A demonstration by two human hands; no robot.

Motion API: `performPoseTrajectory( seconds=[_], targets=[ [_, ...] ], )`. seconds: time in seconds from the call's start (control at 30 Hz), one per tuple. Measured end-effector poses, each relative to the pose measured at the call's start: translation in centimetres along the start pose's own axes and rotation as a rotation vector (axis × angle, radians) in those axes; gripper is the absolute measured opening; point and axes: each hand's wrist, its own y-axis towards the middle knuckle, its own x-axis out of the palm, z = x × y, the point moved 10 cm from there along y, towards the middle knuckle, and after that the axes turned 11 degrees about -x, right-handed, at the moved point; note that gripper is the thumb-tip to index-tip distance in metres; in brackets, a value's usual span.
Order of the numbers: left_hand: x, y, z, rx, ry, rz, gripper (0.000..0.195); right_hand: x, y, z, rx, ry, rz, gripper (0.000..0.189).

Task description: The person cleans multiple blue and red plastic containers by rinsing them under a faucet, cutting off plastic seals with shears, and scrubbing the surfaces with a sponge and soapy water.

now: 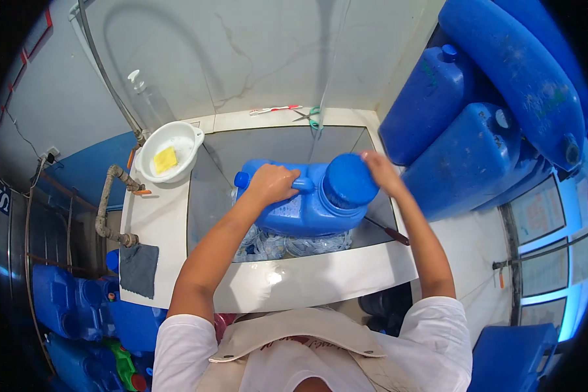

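A blue plastic water jug [294,215] lies over a tiled sink basin, its handle on top. My left hand [273,183] is closed around that handle. At the jug's right end, a wide blue screw lid [351,180] sits tilted at the mouth, and my right hand [381,171] has its fingers on the lid's right edge. A small blue cap [241,180] is on the jug's left end. Under the jug, several clear plastic items with blue-striped wrapping [294,246] lie in the basin. A tool with a dark handle [396,235] leans over the basin's right edge.
A white plastic basin [194,159] holds suds and a yellow sponge [165,159]. Behind it stands a pump bottle [152,105]. A toothbrush [276,110] and green-handled scissors [313,118] lie on the back ledge. A grey cloth [139,271] hangs left; large blue jugs [460,157] stand right.
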Motion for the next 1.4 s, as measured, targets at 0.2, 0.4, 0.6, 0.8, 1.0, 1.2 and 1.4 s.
performPoseTrajectory(
  seconds=[0.2, 0.4, 0.6, 0.8, 1.0, 1.2, 1.4],
  targets=[
    [0.2, 0.1, -0.1, 0.029, -0.011, -0.019, 0.028, 6.8, -4.2, -13.8, -0.656, -0.815, -0.311, 0.056],
    [0.7, 0.9, 1.1, -0.012, -0.022, -0.019, 0.027, 6.4, -4.0, -11.0, -0.325, -0.870, -0.316, 0.068],
    [1.4, 0.2, 2.3, 0.000, -0.009, -0.022, 0.021, 5.3, -4.3, -8.2, -0.049, -0.866, -0.182, 0.073],
    [1.0, -1.6, 3.4, -0.104, -0.091, 0.100, 0.021, 4.5, -2.8, -8.5, 0.031, -0.826, 0.106, 0.054],
    [1.0, -3.0, 2.7, -0.131, -0.084, 0.019, 0.027, 6.2, 5.8, -4.7, -0.022, -0.489, -0.292, 0.036],
    [-1.2, 1.3, 0.5, -0.128, -0.111, 0.204, 0.031, 8.1, 14.0, -4.9, 0.358, 0.634, -0.131, 0.019],
    [1.0, 10.0, -3.1, -0.094, -0.320, -0.052, 0.048, 8.8, 14.6, -5.3, 0.412, 0.740, -0.312, 0.014]
  ],
)
